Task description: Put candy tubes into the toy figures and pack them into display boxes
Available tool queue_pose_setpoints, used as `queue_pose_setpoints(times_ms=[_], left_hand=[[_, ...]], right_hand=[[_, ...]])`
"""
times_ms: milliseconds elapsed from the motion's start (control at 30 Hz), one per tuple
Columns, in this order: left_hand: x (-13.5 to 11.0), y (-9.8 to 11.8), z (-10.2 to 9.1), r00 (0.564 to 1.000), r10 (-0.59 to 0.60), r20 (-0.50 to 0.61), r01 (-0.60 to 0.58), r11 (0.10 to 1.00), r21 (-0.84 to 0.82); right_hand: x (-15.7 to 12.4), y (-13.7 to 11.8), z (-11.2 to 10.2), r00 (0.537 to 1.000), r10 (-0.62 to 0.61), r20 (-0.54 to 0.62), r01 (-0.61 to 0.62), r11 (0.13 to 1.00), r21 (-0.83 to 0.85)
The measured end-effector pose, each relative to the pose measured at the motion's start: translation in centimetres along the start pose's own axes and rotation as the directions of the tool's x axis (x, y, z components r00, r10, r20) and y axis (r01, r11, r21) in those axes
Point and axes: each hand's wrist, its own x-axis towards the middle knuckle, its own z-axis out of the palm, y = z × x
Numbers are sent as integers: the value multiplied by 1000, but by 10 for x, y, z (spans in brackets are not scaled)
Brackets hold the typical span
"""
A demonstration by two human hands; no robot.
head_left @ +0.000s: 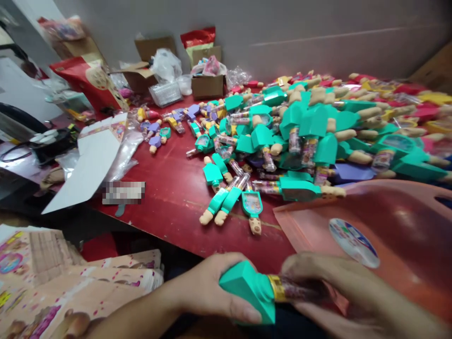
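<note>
My left hand [212,287] grips the teal, ice-pop-shaped end of a toy [249,287] at the bottom centre. My right hand [339,292] closes round the clear candy tube [300,289] with a gold band that sticks out of that teal piece. Both hands sit just below the front edge of the red table [169,197]. A pink plastic bag [370,221] with a round sticker lies under and behind my right hand.
A big heap of teal, purple, red and yellow ice-pop toys [310,127] covers the table's right and middle. Cardboard boxes [208,80] and bags stand at the back by the wall. White card [92,165] lies left; printed pink bags [88,282] are stacked lower left.
</note>
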Motion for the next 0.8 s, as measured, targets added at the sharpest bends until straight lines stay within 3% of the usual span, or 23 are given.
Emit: queue_pose_setpoints(times_ms=[67, 167, 233, 333, 500, 600, 800], left_hand=[[3, 0, 2, 1000, 2, 25, -4, 997, 79], [7, 0, 5, 997, -2, 77, -10, 986, 164], [9, 1, 7, 995, -12, 101, -6, 983, 183], [8, 0, 11, 992, -25, 126, -5, 971, 237], [-4, -16, 25, 993, -85, 81, 31, 853, 520], [-12, -32, 32, 989, -143, 33, 91, 775, 626], [-16, -48, 37, 975, -221, -4, 172, 748, 641]], right_hand=[[2, -6, -4, 981, -178, 81, 188, 971, -145], [4, -6, -6, 912, -391, 125, 407, 826, -390], [3, -4, -5, 900, -413, 140, 428, 775, -465], [-1, -9, -5, 897, -403, 183, 440, 770, -462], [-9, -30, 3, 833, -443, 331, 551, 723, -417], [-16, -34, 20, 846, -362, 391, 492, 813, -312], [-31, -31, 48, 892, -141, 429, 188, 980, -69]])
